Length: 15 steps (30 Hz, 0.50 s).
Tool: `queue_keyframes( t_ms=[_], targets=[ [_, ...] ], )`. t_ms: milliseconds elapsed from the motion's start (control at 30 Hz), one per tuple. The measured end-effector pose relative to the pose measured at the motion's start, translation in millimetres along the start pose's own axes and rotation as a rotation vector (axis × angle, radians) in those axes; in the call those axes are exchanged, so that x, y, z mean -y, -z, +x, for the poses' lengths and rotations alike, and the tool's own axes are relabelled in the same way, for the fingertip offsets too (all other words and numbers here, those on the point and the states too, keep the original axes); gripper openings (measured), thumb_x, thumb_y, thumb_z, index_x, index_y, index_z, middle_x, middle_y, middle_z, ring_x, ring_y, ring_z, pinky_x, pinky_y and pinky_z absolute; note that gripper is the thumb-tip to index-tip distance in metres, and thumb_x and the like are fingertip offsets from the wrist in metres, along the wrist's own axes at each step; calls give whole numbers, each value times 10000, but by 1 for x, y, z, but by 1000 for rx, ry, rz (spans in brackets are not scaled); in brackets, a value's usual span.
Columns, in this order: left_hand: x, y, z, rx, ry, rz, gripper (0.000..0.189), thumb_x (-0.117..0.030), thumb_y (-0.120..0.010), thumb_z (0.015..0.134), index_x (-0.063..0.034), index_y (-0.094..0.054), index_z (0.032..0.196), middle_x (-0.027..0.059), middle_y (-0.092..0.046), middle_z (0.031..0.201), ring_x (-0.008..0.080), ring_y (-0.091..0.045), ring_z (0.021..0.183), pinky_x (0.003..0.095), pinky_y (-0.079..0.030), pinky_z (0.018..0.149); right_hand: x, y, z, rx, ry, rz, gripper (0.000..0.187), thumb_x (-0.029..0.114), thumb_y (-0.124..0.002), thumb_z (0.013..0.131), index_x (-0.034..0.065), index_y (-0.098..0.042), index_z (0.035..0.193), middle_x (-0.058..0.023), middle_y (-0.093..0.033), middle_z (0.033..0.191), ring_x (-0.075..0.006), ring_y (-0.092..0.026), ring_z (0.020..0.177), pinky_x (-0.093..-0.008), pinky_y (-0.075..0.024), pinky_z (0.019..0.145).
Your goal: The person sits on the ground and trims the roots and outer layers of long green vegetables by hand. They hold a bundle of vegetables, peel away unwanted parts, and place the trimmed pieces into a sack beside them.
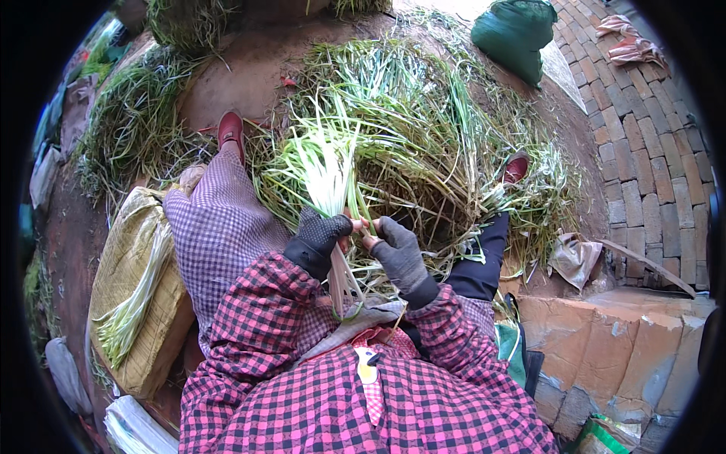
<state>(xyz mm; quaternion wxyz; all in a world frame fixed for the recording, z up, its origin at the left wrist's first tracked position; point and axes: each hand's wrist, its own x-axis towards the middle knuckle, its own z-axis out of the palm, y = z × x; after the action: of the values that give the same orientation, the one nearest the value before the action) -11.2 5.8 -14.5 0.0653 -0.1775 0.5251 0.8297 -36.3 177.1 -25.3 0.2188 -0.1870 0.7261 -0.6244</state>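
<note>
My left hand (322, 235), in a dark fingerless glove with a dotted grip, is closed around a bunch of pale green leafy stalks (328, 181). The leaves fan out away from me and the whitish stems hang below the fist. Just right of it, my right hand (392, 244), in a grey fingerless glove, pinches the lower end of a green stalk (357, 204) beside the bunch. The fingertips of both hands nearly meet there. A large heap of long green stalks and leaves (408, 130) lies on the ground between my legs.
A yellow wrapped block (108, 289) on the left bears a bundle of pale stalks (142, 295). More leaves (136, 113) are piled at the upper left. A green sack (513, 37) stands at the upper right beside brick paving (641, 153). Flattened cardboard (590, 335) lies at the right.
</note>
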Motion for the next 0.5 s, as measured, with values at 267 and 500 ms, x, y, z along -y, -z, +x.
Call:
queue_keyframes(
  t_ms=[267, 500],
  targets=[
    [-4, 1, -5, 33, 63, -120, 263, -56, -637, 580, 34, -514, 795, 165, -612, 693, 119, -458, 363, 223, -405, 334, 10, -14, 3, 33, -62, -26, 246, 146, -549, 797, -10, -555, 987, 14, -531, 775, -52, -446, 694, -221, -402, 615],
    [-15, 16, -6, -4, 37, -101, 228, -100, -588, 652, 59, -566, 814, 37, -504, 532, 73, -395, 367, 204, -356, 356, -9, -15, -23, 176, -275, 59, 183, 105, -568, 761, 11, -574, 918, -10, -543, 691, -85, -478, 660, -263, -424, 598]
  ],
)
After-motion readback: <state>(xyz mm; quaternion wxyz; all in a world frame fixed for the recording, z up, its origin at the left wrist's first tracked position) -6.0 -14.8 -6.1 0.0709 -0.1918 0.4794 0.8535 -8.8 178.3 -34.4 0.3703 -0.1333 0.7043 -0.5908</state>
